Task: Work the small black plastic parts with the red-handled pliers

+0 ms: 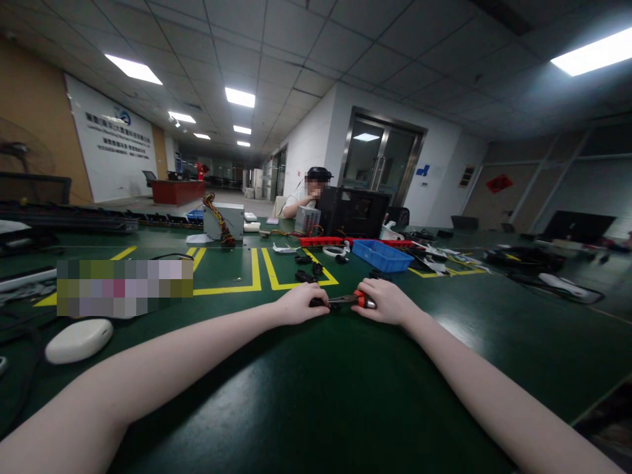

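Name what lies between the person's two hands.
In the head view, the metal end of a pliers-like tool reaches from the right hand toward a black piece in the left hand.

A white wall panel [106,181] bears a blue logo [122,116] and lettering [118,136], seemingly Chinese; too blurred to read.

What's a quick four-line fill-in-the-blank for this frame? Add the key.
The handles of the pliers are in the ____ hand.
The tray is coloured ____.
The tape on the table is coloured ____.
The white object lies beside the ____ forearm.

Missing words: right; blue; yellow; left.
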A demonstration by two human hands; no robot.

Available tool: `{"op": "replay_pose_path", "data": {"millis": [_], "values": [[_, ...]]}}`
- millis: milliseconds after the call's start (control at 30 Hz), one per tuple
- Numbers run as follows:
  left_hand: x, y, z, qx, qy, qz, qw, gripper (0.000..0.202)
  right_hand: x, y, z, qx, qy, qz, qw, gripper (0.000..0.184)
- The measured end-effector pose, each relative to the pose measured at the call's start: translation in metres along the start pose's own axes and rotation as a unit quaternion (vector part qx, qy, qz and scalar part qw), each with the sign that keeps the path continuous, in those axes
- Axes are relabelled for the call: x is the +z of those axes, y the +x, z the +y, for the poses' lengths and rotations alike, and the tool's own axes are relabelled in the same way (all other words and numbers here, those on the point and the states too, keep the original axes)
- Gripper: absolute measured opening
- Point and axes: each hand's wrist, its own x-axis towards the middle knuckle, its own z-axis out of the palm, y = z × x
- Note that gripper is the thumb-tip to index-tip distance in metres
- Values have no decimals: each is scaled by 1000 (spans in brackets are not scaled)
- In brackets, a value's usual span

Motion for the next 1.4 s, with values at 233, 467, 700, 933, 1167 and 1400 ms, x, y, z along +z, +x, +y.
{"op": "replay_pose_path", "data": {"millis": [233, 467, 700, 933, 1167, 1400], "values": [[0, 0, 1, -8, 3, 1, 1000, 15, -3, 0, -2, 7, 10, -3, 1000, 34], [1, 0, 0, -7, 7, -4, 1000, 15, -3, -1, -3, 11, 18, -2, 1000, 34], [-1, -1, 3, -12, 9, -7, 1000, 14, -5, -1, -3, 5, 24, 8, 1000, 32], [0, 0, 2, -7, 10, -8, 1000, 13, -4, -1, -5, 11, 28, -1, 1000, 30], [0, 0, 2, -4, 9, -6, 1000, 13, -3, 0, -2, 10, 27, -1, 1000, 32], [1, -1, 1, -7, -4, -5, 1000, 14, -4, -1, 0, 12, 28, 3, 1000, 32]]}}
